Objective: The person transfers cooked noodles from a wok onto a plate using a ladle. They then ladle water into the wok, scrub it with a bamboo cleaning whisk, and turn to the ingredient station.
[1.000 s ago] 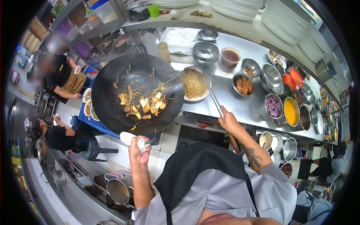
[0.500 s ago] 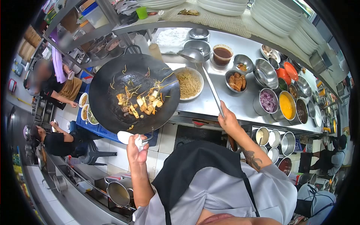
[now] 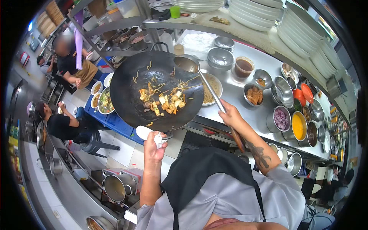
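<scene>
My left hand point(image 3: 154, 145) is closed round the near handle of a large black wok point(image 3: 128, 103), with a white cloth point(image 3: 144, 132) between palm and handle. Strands of noodle, pale chunks and bits of vegetable point(image 3: 165, 101) lie in the wok, which is held up and tipped so its inside shows. In my right hand point(image 3: 230, 113) is a long-handled ladle point(image 3: 186, 63); its bowl hangs over the wok's right rim. A white plate of noodles point(image 3: 212, 90) sits on the counter just right of the wok, partly hidden by wok and ladle.
Bowls on the steel counter point(image 3: 245, 115) hold dark sauce point(image 3: 243, 68), fried pieces point(image 3: 253, 96), red onion point(image 3: 281, 118) and yellow liquid point(image 3: 299, 125). Stacked white plates point(image 3: 303, 28) stand on the shelf above. Filled bowls point(image 3: 106, 100) rest on a blue surface at left, near two people.
The ladle has swung left, from above the counter bowls to over the wok's right rim. My view has shifted left, and the wok now covers more of the noodle plate.
</scene>
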Demonstrator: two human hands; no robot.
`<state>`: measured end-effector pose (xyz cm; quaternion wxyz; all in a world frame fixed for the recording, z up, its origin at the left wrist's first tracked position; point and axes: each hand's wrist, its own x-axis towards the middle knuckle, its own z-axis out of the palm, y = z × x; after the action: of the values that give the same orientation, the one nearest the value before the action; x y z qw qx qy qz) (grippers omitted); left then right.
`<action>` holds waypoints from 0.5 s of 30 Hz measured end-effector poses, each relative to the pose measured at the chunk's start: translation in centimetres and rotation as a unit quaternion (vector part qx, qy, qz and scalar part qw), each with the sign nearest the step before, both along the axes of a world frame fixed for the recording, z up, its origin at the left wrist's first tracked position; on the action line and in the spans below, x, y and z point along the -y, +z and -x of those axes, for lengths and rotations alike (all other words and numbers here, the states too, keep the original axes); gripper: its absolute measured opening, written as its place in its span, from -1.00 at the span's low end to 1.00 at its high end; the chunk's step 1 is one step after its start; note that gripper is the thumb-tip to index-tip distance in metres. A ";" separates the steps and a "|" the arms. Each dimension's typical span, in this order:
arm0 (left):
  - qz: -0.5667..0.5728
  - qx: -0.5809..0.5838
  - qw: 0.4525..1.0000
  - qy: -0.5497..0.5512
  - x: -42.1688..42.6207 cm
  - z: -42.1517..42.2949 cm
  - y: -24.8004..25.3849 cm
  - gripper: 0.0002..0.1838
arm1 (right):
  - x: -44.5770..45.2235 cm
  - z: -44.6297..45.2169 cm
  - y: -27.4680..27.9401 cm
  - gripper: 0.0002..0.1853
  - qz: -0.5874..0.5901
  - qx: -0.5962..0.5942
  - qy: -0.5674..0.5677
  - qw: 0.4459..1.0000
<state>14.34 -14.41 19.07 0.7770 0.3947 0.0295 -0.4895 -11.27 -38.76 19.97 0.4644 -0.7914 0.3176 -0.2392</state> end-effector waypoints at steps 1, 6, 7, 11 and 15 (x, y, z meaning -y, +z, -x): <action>-0.001 0.005 1.000 0.002 -0.1 0.2 -0.2 -0.91 | -0.2 -2.1 1.6 -0.36 -0.112 -0.026 0.007 0.993; -0.010 0.022 1.000 0.007 0.5 1.2 0.3 -0.91 | -1.3 -11.9 0.8 -0.39 -0.105 0.047 0.081 0.990; -0.009 0.021 1.000 0.006 0.6 1.1 0.4 -0.91 | -2.3 -12.3 1.2 -0.42 -0.108 0.053 0.133 0.984; 0.009 -0.015 1.000 0.009 0.9 0.4 0.3 -0.91 | -3.1 -7.8 -2.9 -0.45 0.342 0.088 0.166 0.921; 0.023 -0.025 0.999 0.032 1.1 -0.1 0.6 -0.91 | 0.7 1.7 1.7 -0.46 0.406 -0.261 0.166 0.860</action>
<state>14.43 -15.56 19.70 0.8004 0.3628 0.0503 -0.4745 -12.93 -39.41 21.69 0.0350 -0.9842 0.1657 -0.0512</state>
